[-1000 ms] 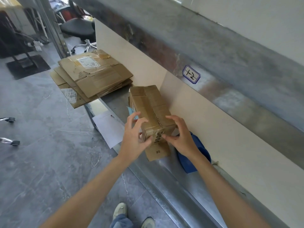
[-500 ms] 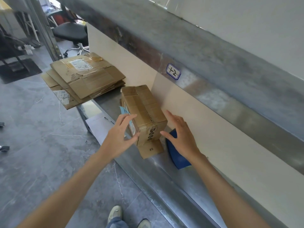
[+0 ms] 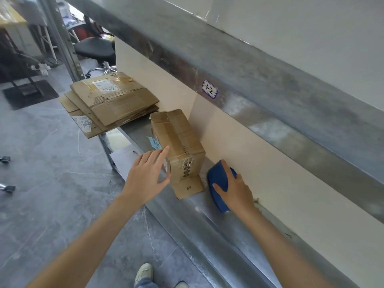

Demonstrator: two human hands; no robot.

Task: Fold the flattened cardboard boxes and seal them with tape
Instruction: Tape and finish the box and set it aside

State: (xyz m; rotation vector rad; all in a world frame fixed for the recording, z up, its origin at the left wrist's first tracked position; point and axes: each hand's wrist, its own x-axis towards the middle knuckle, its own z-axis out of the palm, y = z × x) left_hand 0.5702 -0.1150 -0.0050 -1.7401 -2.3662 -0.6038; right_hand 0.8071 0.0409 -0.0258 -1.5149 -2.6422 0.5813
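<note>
A folded brown cardboard box (image 3: 178, 140) stands on the metal shelf (image 3: 207, 213), with tape along its top and one flap marked "#8" lying flat at its near end. My left hand (image 3: 148, 176) rests against the box's left side, fingers spread. My right hand (image 3: 232, 188) lies on a blue tape dispenser (image 3: 218, 179) just right of the box, fingers curled over it. A stack of flattened cardboard boxes (image 3: 110, 107) lies further along the shelf, overhanging its edge.
A cream board (image 3: 239, 146) backs the shelf, with a label reading "12" above it. A white sheet (image 3: 124, 161) lies on the shelf edge left of the box. A black office chair (image 3: 95, 48) stands beyond. Grey floor lies below.
Both hands let go of the box's near end. My right hand moved right onto the blue tape dispenser; my left hand slid to the box's left side.
</note>
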